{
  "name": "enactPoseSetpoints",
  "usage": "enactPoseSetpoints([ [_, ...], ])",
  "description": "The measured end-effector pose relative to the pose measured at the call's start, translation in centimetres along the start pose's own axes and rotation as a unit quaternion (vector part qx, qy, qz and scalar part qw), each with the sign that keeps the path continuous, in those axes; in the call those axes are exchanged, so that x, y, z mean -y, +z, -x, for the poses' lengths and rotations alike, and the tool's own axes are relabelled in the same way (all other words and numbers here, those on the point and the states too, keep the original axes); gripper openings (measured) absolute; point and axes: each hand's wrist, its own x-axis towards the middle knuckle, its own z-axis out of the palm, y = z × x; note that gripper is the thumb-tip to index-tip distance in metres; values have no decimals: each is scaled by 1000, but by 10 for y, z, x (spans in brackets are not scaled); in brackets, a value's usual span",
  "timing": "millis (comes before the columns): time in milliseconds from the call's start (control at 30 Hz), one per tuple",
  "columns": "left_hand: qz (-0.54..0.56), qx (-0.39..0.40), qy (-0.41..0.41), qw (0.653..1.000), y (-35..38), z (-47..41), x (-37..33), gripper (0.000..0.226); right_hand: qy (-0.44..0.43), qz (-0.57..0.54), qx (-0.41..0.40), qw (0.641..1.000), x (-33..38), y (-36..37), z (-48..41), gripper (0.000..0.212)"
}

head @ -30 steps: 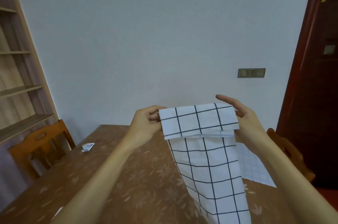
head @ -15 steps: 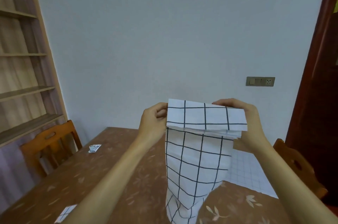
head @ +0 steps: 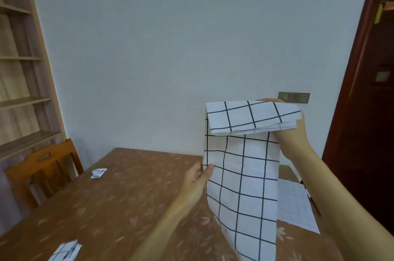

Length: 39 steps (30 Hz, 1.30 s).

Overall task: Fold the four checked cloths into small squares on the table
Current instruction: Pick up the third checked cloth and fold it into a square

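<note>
A white cloth with a black check [head: 243,177] hangs in the air over the brown table [head: 128,192]. Its top edge is turned over into a flap. My right hand [head: 292,132] grips that folded top, mostly hidden behind the fabric. My left hand [head: 199,177] pinches the cloth's left edge lower down, thumb on the front. A second cloth with a finer check [head: 296,205] lies flat on the table's right side, partly behind the hanging one. A small folded checked cloth [head: 64,252] lies at the near left edge.
A small printed packet [head: 98,173] lies on the table's far left. A wooden chair [head: 42,169] stands at the left side, with shelves [head: 19,100] behind it. A dark wooden door [head: 371,90] is at the right. A wall socket plate [head: 294,97] sits behind my right hand.
My left hand let go of the top corner and slid down to pinch the cloth's left edge. My right hand lifted the folded top up and to the right.
</note>
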Motion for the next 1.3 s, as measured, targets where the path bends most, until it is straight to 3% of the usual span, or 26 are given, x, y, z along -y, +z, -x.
enactPoseSetpoints([
  [100,4,-91,67,994,7,3,9,51,-48,33,-17,998,13,0,4,28],
  [167,-2,-167,108,980,8,6,10,35,-83,37,-17,996,19,0,4,24],
  [233,-24,-213,148,965,6,6,11,24,-114,76,-24,990,20,3,3,35],
  [333,-62,-211,172,960,4,9,15,22,-130,94,-26,987,20,8,3,53],
  [433,-53,-174,134,974,-1,12,23,32,-139,61,-30,988,22,14,3,53],
  [500,-47,-77,66,994,-6,18,24,40,-136,48,-38,989,22,15,1,51],
  [567,-63,12,3,998,-9,26,28,33,-135,51,-51,988,24,15,-1,48],
  [667,-12,53,-41,998,-8,34,43,31,-141,49,-69,986,25,13,-3,46],
  [767,-3,50,-49,998,-9,38,59,55,-133,43,-80,987,24,11,-3,45],
  [900,13,-15,-76,997,-12,41,68,56,-142,52,-76,986,26,8,-3,43],
  [1067,22,-87,-93,992,-24,48,77,23,-143,64,-96,983,35,4,-5,45],
  [1167,6,-85,-116,990,-26,53,79,7,-136,31,-72,988,32,8,0,46],
  [1300,44,-55,-184,980,-30,53,68,25,-114,55,-32,991,25,19,7,48],
])
